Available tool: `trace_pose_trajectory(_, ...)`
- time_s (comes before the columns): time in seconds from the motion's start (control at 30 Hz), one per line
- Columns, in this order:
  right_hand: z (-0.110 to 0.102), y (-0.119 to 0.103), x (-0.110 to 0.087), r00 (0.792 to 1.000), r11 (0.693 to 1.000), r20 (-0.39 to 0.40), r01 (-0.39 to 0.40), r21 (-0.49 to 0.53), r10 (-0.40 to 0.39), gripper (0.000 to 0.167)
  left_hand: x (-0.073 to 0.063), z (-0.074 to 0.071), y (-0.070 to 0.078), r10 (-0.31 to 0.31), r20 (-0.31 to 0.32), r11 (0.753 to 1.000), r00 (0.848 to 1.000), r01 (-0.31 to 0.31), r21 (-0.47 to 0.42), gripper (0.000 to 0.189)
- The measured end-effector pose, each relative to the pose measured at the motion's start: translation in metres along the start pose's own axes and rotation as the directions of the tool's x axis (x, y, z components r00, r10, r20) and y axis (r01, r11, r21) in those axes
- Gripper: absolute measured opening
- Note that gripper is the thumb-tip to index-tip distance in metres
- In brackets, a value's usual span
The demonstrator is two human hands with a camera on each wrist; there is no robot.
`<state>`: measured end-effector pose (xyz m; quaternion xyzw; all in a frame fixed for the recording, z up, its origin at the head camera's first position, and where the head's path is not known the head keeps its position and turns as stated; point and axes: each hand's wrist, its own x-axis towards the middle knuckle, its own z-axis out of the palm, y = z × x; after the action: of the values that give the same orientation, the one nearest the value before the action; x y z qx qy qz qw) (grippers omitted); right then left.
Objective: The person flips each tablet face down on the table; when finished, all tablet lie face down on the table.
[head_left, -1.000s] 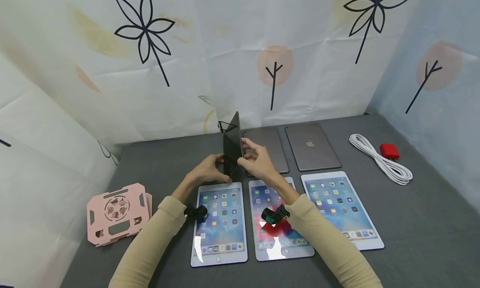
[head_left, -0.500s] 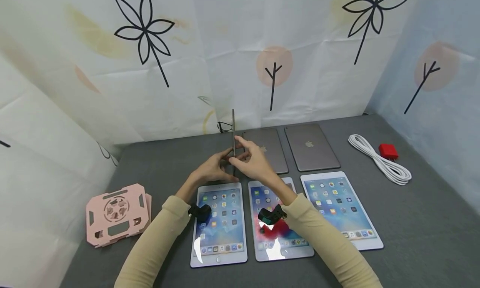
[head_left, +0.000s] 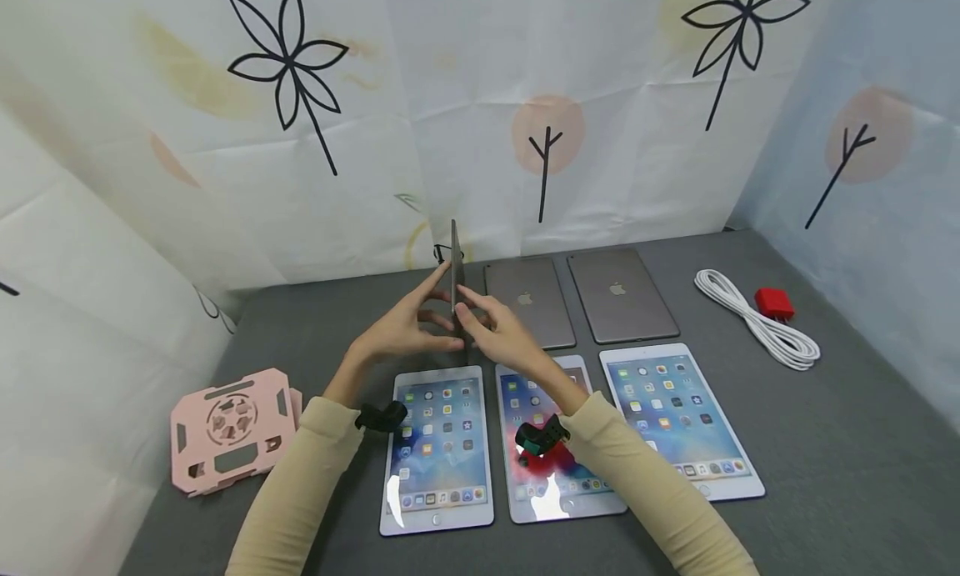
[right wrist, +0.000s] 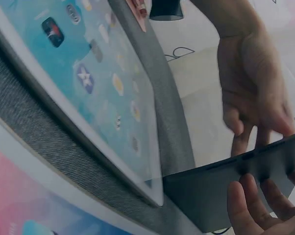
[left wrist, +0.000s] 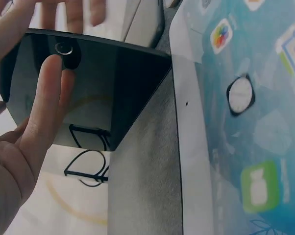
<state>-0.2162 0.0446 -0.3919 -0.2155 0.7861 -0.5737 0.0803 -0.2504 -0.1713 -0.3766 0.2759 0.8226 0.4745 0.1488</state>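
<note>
A thin dark tablet (head_left: 453,263) stands upright, nearly edge-on in the head view, between my two hands. In the left wrist view its black screen (left wrist: 96,83) and round home button show. My left hand (head_left: 397,326) is on the screen side, an outstretched finger touching near the button. My right hand (head_left: 510,338) holds the tablet from the other side; the right wrist view shows its bent fingers (right wrist: 250,198) against the back. Whether the right thumb reaches round the edge is hard to make out. Just nearer than my left hand lies a lit white tablet (head_left: 438,451).
Two more lit white tablets (head_left: 562,497) (head_left: 682,418) lie to the right. Behind them are two grey tablets (head_left: 536,297) (head_left: 622,293), face down. A coiled white cable (head_left: 757,318), red charger (head_left: 774,303), pink plates (head_left: 232,430) and black-framed glasses (left wrist: 86,174) surround them.
The upright tablet has turned from showing its screen to nearly edge-on and shifted slightly left. My left hand has drawn back and then spread along the screen side; my right hand has moved left.
</note>
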Motion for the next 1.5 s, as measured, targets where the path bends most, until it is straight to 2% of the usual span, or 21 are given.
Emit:
trace_pose_trajectory(0.13, 0.003, 0.007, 0.002, 0.997, 0.998, 0.043, -0.063, -0.006, 0.063, 0.053, -0.004, -0.005, -0.002, 0.024, -0.019, 1.000, 1.000, -0.024, 0.008, 0.116)
trace_pose_trajectory(0.23, 0.004, 0.014, 0.005, 0.991, 0.990, 0.065, -0.112, -0.091, 0.118, 0.055, -0.007, -0.008, -0.004, 0.038, -0.027, 0.999, 0.999, -0.038, 0.003, 0.113)
trace_pose_trajectory(0.33, 0.005, 0.021, 0.007, 0.984, 0.973, 0.091, -0.137, -0.184, 0.156, 0.059, -0.011, -0.011, -0.005, 0.016, -0.042, 1.000, 0.999, -0.016, -0.010, 0.111)
trace_pose_trajectory(0.47, 0.006, 0.026, 0.009, 0.980, 0.956, 0.119, -0.123, -0.266, 0.159, 0.064, -0.018, -0.016, -0.008, -0.018, -0.073, 1.000, 0.997, 0.016, -0.026, 0.108)
trace_pose_trajectory(0.63, 0.008, 0.027, 0.009, 0.981, 0.937, 0.148, -0.065, -0.344, 0.122, 0.073, -0.024, -0.021, -0.012, -0.028, -0.106, 0.998, 0.994, 0.021, -0.065, 0.106)
trace_pose_trajectory(0.8, 0.012, 0.028, 0.008, 0.986, 0.932, 0.127, -0.054, -0.358, 0.106, 0.074, -0.030, -0.023, -0.015, -0.053, -0.148, 0.996, 0.988, 0.042, -0.077, 0.104)
trace_pose_trajectory(0.93, 0.015, 0.027, 0.008, 0.988, 0.924, 0.102, -0.069, -0.375, 0.116, 0.073, -0.034, -0.024, -0.019, -0.086, -0.163, 0.990, 0.983, 0.066, -0.121, 0.103)
trace_pose_trajectory(1.1, 0.015, 0.028, 0.007, 0.988, 0.927, 0.093, -0.084, -0.367, 0.127, 0.070, -0.036, -0.023, -0.022, -0.137, -0.191, 0.977, 0.972, 0.100, -0.191, 0.103)
trace_pose_trajectory(1.3, 0.012, 0.027, 0.008, 0.986, 0.922, 0.075, -0.108, -0.371, 0.146, 0.071, -0.038, -0.021, -0.027, -0.169, -0.223, 0.956, 0.960, 0.105, -0.274, 0.100)
trace_pose_trajectory(1.5, 0.009, 0.027, 0.010, 0.988, 0.939, 0.061, -0.112, -0.325, 0.139, 0.074, -0.040, -0.021, -0.030, -0.219, -0.227, 0.927, 0.949, 0.129, -0.352, 0.099)
